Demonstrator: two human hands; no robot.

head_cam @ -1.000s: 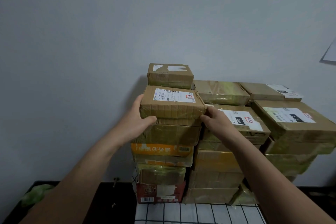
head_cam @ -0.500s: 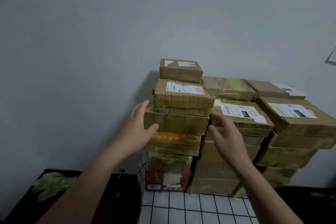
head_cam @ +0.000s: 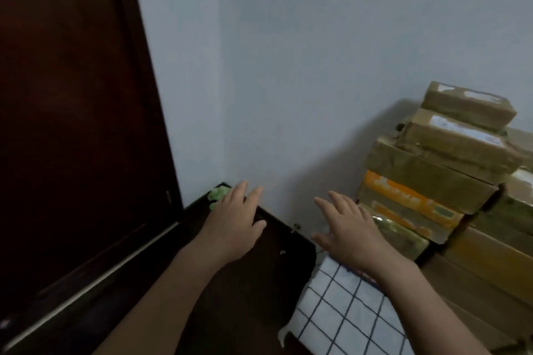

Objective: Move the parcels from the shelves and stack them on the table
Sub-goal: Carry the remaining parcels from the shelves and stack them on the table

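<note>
Empty, fingers spread, our left hand (head_cam: pixel 233 228) and right hand (head_cam: pixel 352 235) hover by the stacked brown cardboard parcels (head_cam: pixel 432 173) at right; we should probably grip the next one squarely by both sides.

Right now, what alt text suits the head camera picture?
The left hand and right hand, both open and empty, hover over a dark table beside stacked parcels on a checked cloth. A dark wooden panel stands at left.

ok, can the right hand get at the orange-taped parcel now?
Probably yes: the right hand is open, empty, and hovers just left of the orange-taped parcel, with nothing between them, though parcels sit on it.
</note>
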